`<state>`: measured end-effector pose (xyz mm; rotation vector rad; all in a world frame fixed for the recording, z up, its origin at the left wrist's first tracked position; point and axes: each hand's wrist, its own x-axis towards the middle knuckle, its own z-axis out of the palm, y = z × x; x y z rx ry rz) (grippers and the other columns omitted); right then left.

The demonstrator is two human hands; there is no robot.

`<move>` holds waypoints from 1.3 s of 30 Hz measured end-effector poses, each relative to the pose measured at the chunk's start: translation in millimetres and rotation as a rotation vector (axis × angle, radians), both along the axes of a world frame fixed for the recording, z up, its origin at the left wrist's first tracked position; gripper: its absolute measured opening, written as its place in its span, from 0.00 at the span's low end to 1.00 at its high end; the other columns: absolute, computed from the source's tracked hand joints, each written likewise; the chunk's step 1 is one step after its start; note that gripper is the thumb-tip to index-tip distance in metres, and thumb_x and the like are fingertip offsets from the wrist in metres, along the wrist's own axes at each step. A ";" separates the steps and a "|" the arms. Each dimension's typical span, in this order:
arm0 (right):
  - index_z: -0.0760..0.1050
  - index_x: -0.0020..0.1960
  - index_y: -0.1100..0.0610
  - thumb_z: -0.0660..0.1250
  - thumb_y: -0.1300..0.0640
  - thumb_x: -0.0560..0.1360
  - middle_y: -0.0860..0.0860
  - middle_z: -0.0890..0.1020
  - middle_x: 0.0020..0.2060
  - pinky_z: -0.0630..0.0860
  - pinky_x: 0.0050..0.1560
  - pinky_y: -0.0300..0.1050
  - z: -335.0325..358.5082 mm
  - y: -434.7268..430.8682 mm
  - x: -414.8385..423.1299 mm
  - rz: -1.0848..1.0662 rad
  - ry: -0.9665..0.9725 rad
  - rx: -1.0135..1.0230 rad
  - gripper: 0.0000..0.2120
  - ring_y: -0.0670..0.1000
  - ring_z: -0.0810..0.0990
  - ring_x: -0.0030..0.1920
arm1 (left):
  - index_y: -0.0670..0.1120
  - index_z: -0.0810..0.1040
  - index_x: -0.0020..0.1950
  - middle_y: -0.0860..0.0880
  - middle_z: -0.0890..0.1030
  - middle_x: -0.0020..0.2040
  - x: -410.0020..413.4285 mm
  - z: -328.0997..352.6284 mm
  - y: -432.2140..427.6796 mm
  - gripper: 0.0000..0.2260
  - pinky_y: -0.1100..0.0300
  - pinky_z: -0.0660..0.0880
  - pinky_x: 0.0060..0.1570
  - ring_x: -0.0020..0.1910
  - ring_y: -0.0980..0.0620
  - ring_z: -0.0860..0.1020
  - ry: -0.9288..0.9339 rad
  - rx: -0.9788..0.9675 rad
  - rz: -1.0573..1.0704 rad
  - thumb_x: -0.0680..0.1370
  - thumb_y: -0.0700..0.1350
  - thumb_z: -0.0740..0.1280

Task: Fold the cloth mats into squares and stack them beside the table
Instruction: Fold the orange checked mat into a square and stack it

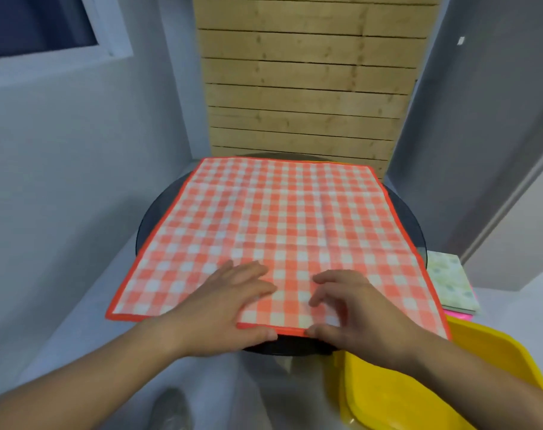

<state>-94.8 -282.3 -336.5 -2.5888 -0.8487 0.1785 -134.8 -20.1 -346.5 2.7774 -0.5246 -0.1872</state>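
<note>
An orange-and-white checked cloth mat (282,231) with an orange hem lies spread flat over a round dark glass table (146,225). Both hands are at the mat's near edge. My left hand (230,305) rests on the cloth with straight fingers, its thumb at the hem. My right hand (351,311) has arched fingers, their tips on the cloth, and its thumb against the hem, so the edge sits between thumb and fingers. To the right of the table lies a stack of folded mats (450,283), a pale patterned one over a pink one.
A yellow plastic seat or tray (419,383) stands at the lower right, close to my right forearm. A wooden slat panel (304,88) rises behind the table, with grey walls on both sides. Pale floor shows at the left.
</note>
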 end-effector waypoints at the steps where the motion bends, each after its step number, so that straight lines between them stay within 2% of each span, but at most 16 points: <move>1: 0.76 0.57 0.41 0.72 0.35 0.67 0.35 0.68 0.66 0.59 0.62 0.27 -1.5 1.0 -1.6 -0.005 0.018 -0.007 0.21 0.36 0.61 0.65 | 0.62 0.61 0.78 0.63 0.49 0.81 -0.6 -2.0 1.4 0.34 0.67 0.33 0.72 0.75 0.71 0.38 0.017 -0.014 -0.003 0.75 0.71 0.64; 4: 0.74 0.56 0.40 0.73 0.34 0.66 0.35 0.65 0.67 0.62 0.67 0.35 -2.6 4.5 -6.0 0.000 0.051 -0.022 0.22 0.39 0.61 0.68 | 0.62 0.64 0.77 0.65 0.50 0.80 -0.6 -4.3 4.1 0.34 0.72 0.31 0.68 0.68 0.78 0.34 0.039 -0.063 0.007 0.74 0.70 0.66; 7: 0.74 0.56 0.40 0.73 0.35 0.67 0.34 0.65 0.67 0.63 0.66 0.34 -4.1 7.0 -8.9 -0.002 0.053 -0.011 0.20 0.38 0.60 0.67 | 0.62 0.65 0.76 0.63 0.52 0.81 0.4 -4.4 4.3 0.34 0.69 0.33 0.70 0.71 0.74 0.40 0.041 -0.070 0.021 0.73 0.70 0.68; 11: 0.76 0.54 0.41 0.72 0.35 0.68 0.33 0.67 0.65 0.63 0.62 0.31 -4.8 6.3 -11.0 -0.018 0.062 0.029 0.18 0.35 0.60 0.63 | 0.62 0.66 0.75 0.64 0.53 0.80 -0.8 0.0 3.3 0.33 0.68 0.36 0.70 0.68 0.73 0.43 0.080 -0.106 0.048 0.72 0.69 0.69; 16: 0.78 0.50 0.42 0.71 0.36 0.69 0.32 0.70 0.62 0.68 0.62 0.34 -3.2 5.9 -14.3 -0.044 0.077 0.055 0.14 0.34 0.63 0.62 | 0.62 0.69 0.73 0.63 0.57 0.79 0.3 4.7 3.8 0.32 0.59 0.48 0.78 0.75 0.66 0.51 0.092 -0.134 0.085 0.71 0.69 0.70; 19: 0.79 0.45 0.43 0.72 0.39 0.70 0.31 0.73 0.56 0.71 0.61 0.36 -0.4 7.5 -17.8 -0.070 0.069 0.094 0.10 0.37 0.68 0.61 | 0.62 0.69 0.73 0.63 0.59 0.78 0.6 7.5 3.3 0.32 0.58 0.51 0.78 0.76 0.65 0.53 0.100 -0.146 0.093 0.71 0.69 0.70; 21: 0.80 0.42 0.44 0.72 0.42 0.71 0.31 0.75 0.53 0.74 0.59 0.38 2.1 9.1 -19.9 -0.099 0.082 0.130 0.07 0.36 0.69 0.59 | 0.62 0.70 0.73 0.65 0.62 0.75 1.0 8.9 3.2 0.31 0.64 0.54 0.75 0.72 0.68 0.56 0.100 -0.168 0.103 0.72 0.69 0.70; 24: 0.80 0.41 0.46 0.72 0.44 0.72 0.34 0.78 0.51 0.76 0.56 0.41 6.3 12.5 -22.8 -0.144 0.072 0.166 0.07 0.38 0.73 0.55 | 0.61 0.72 0.71 0.69 0.65 0.66 1.5 11.5 3.9 0.29 0.74 0.60 0.64 0.66 0.70 0.63 0.088 -0.206 0.138 0.72 0.68 0.70; 28: 0.80 0.40 0.46 0.71 0.43 0.73 0.39 0.81 0.47 0.78 0.50 0.40 12.3 19.1 -25.1 -0.249 -0.002 0.194 0.08 0.40 0.76 0.50 | 0.61 0.75 0.65 0.67 0.72 0.62 0.5 18.9 5.7 0.24 0.64 0.70 0.66 0.63 0.65 0.71 0.066 -0.300 0.221 0.72 0.67 0.71; 33: 0.77 0.37 0.44 0.69 0.38 0.72 0.38 0.81 0.43 0.76 0.51 0.42 30.4 28.6 -15.7 -0.313 -0.223 0.184 0.11 0.42 0.76 0.48 | 0.58 0.83 0.47 0.63 0.82 0.46 8.5 36.8 2.2 0.12 0.59 0.78 0.56 0.50 0.65 0.79 -0.050 -0.410 0.305 0.73 0.64 0.72; 36: 0.78 0.37 0.45 0.70 0.39 0.71 0.39 0.81 0.43 0.75 0.52 0.45 45.5 31.3 -1.2 -0.311 -0.305 0.206 0.11 0.43 0.76 0.49 | 0.55 0.84 0.41 0.61 0.83 0.40 18.5 54.9 0.4 0.13 0.57 0.79 0.50 0.44 0.64 0.79 -0.163 -0.394 0.321 0.74 0.63 0.71; 39: 0.79 0.37 0.46 0.71 0.41 0.71 0.41 0.82 0.41 0.74 0.50 0.47 60.5 33.2 20.1 -0.310 -0.387 0.202 0.10 0.46 0.77 0.48 | 0.53 0.84 0.40 0.59 0.83 0.39 36.1 71.3 3.8 0.15 0.57 0.78 0.48 0.44 0.63 0.79 -0.277 -0.346 0.294 0.74 0.64 0.70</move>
